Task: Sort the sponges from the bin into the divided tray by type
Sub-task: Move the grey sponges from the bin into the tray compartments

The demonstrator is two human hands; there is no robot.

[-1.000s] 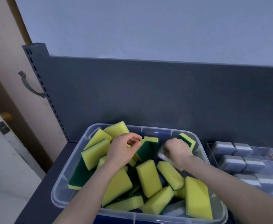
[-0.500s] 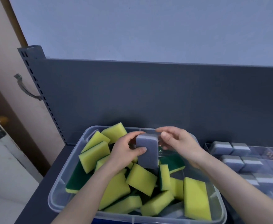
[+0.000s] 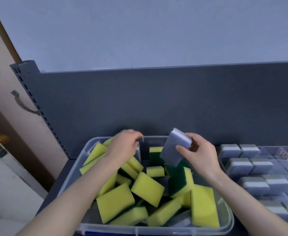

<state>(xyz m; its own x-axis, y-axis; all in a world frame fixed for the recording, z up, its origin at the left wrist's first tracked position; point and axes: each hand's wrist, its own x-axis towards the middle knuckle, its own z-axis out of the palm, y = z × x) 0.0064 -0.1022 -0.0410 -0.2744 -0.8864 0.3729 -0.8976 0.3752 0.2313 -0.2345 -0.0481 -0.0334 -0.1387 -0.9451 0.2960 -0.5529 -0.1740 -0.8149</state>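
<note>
While over bin (image 3: 156,229), grey sponge (image 3: 173,150) between fingers (image 3: 196,140) of right hand (image 3: 202,158)

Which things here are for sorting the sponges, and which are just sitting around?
For the job:
grey sponge, held in the right hand
left hand
yellow-green sponges
clear bin
divided tray

Just there:
dark back panel
metal handle
wall

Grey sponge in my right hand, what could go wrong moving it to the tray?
The right hand pinches the grey sponge tilted over the bin; if the grip slips, it may fall back among the yellow sponges. Nearer compartments of the tray already hold grey sponges, so it might snag.
</note>
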